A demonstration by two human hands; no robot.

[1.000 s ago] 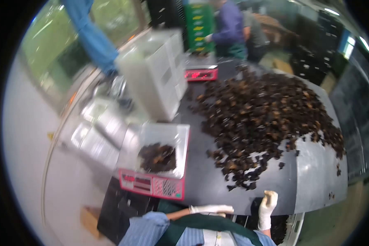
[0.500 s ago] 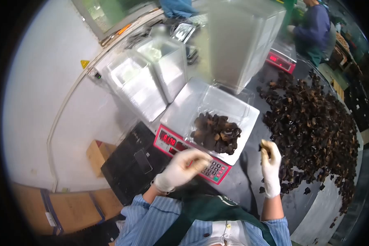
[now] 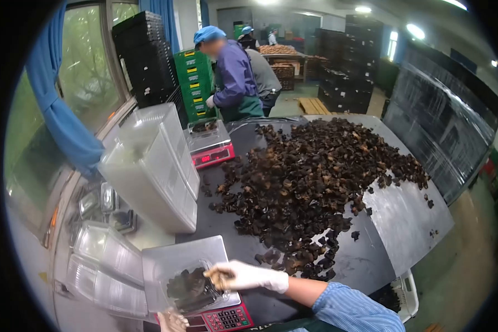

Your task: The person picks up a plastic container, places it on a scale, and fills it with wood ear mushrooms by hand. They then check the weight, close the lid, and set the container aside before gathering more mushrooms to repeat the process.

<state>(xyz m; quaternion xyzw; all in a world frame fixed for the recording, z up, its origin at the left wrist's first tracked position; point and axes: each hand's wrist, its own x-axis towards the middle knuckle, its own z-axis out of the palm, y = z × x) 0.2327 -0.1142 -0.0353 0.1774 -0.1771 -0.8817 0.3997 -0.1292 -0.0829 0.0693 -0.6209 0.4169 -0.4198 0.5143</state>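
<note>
My right hand (image 3: 243, 278) is narrowed at the mushrooms (image 3: 188, 286) in the clear plastic tray (image 3: 220, 299), seven o'clock; I can't tell if it pinches one. Low fingers could snag the rim or skew the digital scale's (image 3: 227, 318) reading. My left hand (image 3: 172, 321), grip unclear, could jog it too.

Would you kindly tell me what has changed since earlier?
The white-gloved right hand moved left, from beside the nearer red scale to the clear plastic tray on it. The gloved left hand moved from over its keypad to its front edge. The tray stayed put.
</note>
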